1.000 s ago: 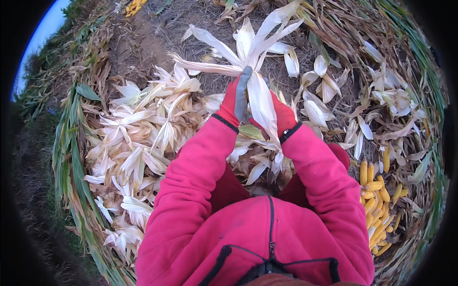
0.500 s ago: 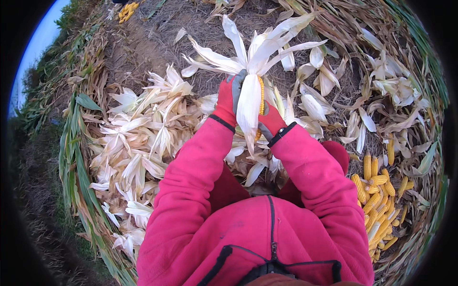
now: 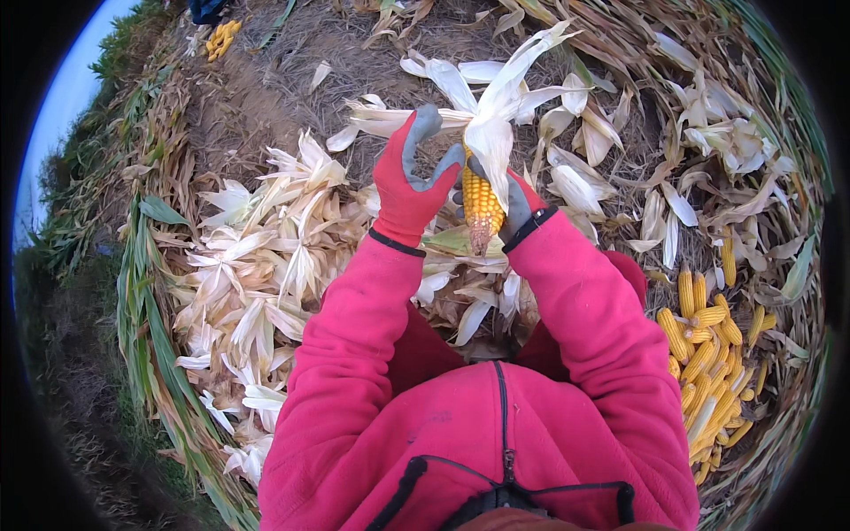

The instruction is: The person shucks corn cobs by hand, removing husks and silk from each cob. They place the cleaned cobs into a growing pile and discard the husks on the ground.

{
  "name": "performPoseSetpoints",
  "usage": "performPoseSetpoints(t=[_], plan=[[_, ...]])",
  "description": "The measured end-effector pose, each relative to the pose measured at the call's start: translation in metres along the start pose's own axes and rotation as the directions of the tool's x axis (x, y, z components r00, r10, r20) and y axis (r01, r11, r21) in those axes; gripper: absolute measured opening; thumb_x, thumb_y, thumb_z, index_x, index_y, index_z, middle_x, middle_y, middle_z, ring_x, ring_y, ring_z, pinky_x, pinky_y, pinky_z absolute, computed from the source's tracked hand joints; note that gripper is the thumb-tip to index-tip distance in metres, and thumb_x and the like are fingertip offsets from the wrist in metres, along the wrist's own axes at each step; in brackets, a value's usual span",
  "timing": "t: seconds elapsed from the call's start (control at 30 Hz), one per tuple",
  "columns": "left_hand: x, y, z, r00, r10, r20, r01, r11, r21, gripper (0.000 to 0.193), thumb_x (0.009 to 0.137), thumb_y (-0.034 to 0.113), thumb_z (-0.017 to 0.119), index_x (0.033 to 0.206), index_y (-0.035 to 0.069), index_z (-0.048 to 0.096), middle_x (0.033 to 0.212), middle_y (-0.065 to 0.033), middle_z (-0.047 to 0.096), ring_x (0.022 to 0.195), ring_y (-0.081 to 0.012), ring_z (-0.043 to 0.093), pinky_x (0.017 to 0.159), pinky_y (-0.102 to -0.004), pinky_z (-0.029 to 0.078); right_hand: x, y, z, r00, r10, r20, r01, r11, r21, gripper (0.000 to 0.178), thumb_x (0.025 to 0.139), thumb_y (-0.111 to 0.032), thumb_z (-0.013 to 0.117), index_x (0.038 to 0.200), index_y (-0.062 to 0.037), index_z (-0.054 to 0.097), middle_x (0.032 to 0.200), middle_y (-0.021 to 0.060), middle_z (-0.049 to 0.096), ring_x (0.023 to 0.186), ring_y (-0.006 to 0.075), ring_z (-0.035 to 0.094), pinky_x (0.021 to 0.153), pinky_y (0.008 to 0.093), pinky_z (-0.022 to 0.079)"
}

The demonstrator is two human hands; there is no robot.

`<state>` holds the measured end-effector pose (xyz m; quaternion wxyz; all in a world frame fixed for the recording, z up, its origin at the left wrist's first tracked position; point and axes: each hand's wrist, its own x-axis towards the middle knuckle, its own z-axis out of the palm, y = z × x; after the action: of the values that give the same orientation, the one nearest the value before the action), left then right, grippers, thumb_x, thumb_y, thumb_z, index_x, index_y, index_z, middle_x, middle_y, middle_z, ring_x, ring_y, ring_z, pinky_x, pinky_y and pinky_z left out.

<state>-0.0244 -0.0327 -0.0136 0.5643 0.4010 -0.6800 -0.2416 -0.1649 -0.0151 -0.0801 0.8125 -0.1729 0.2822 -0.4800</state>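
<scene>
A yellow ear of corn (image 3: 481, 199) points its brownish tip toward me, and pale husk leaves (image 3: 492, 115) fan out from its far end. My right hand (image 3: 522, 199), in a red and grey glove, is closed around the ear from the right, its fingers partly hidden behind the corn and a drooping husk leaf. To the left of the ear, my left hand (image 3: 414, 173), gloved the same way, is open, thumb and fingers spread in a C shape. Its thumb side comes close to the kernels; whether it touches them I cannot tell.
A heap of stripped husks (image 3: 257, 257) lies at my left. Husked ears form a pile (image 3: 708, 372) at my right. Dry cornstalks (image 3: 744, 53) ring the ground, with loose husks (image 3: 580, 186) ahead. A smaller group of ears (image 3: 222, 40) lies far left, near something dark blue (image 3: 205, 9).
My left hand has let go of the husk and opened, moving slightly left. The front husk leaf has been drawn away, baring the kernels and tip. My right hand now grips higher up.
</scene>
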Motion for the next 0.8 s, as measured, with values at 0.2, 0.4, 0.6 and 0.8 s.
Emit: performPoseSetpoints(t=[0.2,0.4,0.6,0.8], plan=[[0.009,0.004,-0.015,0.949,0.259,0.178,-0.298,0.923,0.242,0.065,0.070,0.006,0.071,0.130,0.005,0.046,0.129,-0.0157,0.050,0.121,-0.0335,0.048,0.099,-0.0396,0.040,-0.027,-0.007,0.030,0.994,0.082,0.070,-0.040,0.884,-0.467,0.042,0.083,-0.029,0.064,0.114,-0.0016,0.055,0.096,0.0089,0.064,0.085,0.0182,0.064,0.076,0.0312,0.051],[0.006,0.017,-0.022,0.940,0.313,0.132,-0.317,0.948,0.010,0.037,0.074,0.001,0.064,0.110,0.001,0.059,0.113,-0.0171,0.059,0.107,-0.0327,0.057,0.092,-0.0404,0.044,-0.031,0.000,0.048,0.951,0.061,0.302,0.204,0.609,-0.766,0.053,0.076,-0.028,0.072,0.116,-0.0013,0.051,0.102,0.0071,0.061,0.095,0.0165,0.058,0.082,0.0309,0.045],[0.007,0.017,-0.017,0.914,-0.403,0.055,0.306,0.592,-0.745,0.055,0.097,0.046,0.034,0.059,0.008,0.046,0.054,-0.0076,0.049,0.052,-0.0202,0.050,0.063,-0.0359,0.047,-0.032,0.029,0.044,0.977,0.198,0.074,-0.182,0.966,-0.184,0.046,0.077,-0.022,0.071,0.113,-0.0024,0.050,0.089,0.0104,0.061,0.073,0.0196,0.063,0.062,0.0301,0.052],[0.015,-0.001,-0.051,0.904,-0.284,0.320,0.364,0.120,-0.923,0.052,0.097,0.040,0.034,0.050,0.017,0.029,0.041,0.0035,0.024,0.036,-0.0110,0.023,0.041,-0.0289,0.031,-0.047,0.030,0.045,0.905,0.369,0.210,-0.374,0.927,-0.018,0.048,0.078,-0.028,0.069,0.114,-0.0033,0.050,0.089,0.0135,0.061,0.069,0.0254,0.065,0.061,0.0354,0.054]])
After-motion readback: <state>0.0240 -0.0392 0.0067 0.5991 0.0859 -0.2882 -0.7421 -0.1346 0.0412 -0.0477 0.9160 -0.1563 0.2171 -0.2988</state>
